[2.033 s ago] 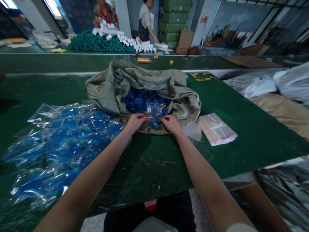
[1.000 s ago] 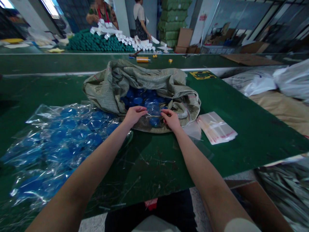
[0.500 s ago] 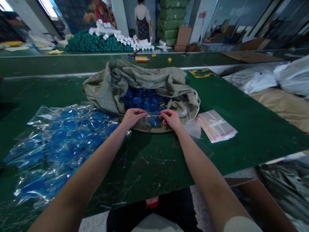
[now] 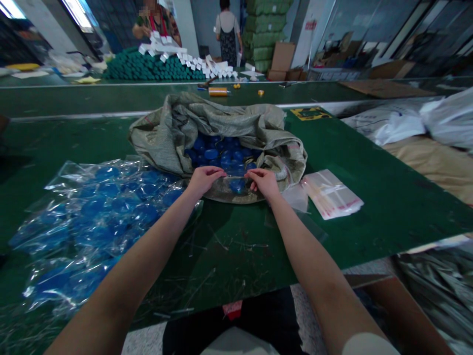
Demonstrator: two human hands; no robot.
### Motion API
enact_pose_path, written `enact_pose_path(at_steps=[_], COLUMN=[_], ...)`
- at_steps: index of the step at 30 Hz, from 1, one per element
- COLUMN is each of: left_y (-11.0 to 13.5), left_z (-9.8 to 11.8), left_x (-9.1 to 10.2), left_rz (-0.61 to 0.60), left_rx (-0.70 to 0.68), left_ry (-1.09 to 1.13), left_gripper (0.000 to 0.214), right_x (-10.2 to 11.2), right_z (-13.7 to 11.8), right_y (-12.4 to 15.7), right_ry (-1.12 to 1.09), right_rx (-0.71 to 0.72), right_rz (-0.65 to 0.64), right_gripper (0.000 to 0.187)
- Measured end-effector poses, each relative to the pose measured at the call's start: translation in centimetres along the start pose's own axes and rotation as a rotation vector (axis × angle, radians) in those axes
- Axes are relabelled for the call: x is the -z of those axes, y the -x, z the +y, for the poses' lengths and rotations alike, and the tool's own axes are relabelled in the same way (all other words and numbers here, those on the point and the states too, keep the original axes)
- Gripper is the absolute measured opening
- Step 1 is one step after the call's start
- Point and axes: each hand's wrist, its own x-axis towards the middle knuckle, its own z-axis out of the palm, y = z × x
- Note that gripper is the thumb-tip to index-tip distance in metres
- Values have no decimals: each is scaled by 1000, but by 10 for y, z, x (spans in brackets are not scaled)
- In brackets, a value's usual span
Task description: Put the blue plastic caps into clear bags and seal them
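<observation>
Between my hands hangs a clear plastic bag (image 4: 236,185) with one blue rounded piece inside, held at its top edge. My left hand (image 4: 204,180) pinches the left end of that edge. At the right end, my right hand (image 4: 264,182) pinches it with thumb and fingers. Just behind is a grey-green woven sack (image 4: 225,116), its mouth gaping over many loose blue pieces (image 4: 216,153). To the left lies a heap of filled clear bags (image 4: 107,212), each showing blue through the film. A stack of flat clear bags (image 4: 332,193) rests right of my right hand.
Across the far table (image 4: 48,101) lie a tape roll (image 4: 218,91) and a pile of green rolls (image 4: 148,66) with white ends. Two people are behind it. White sacks (image 4: 391,118) fill the right side; an open cardboard box (image 4: 402,305) sits below the table edge.
My hands keep their pinch on the bag's top edge, and the left fingertips have slid slightly right. The view has shifted a little; a person at the back has turned slightly.
</observation>
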Motion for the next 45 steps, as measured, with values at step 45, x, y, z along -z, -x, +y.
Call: enact_pose_path(at_steps=[45], left_y=[5], left_z=[8], left_x=[-15], left_rz=[6], left_rx=[141], left_ry=[146], left_gripper=[35], right_x=[8], right_z=[-27], right_y=[10], right_ry=[-149], right_rx=[-259], right_rz=[3], right_gripper=[14])
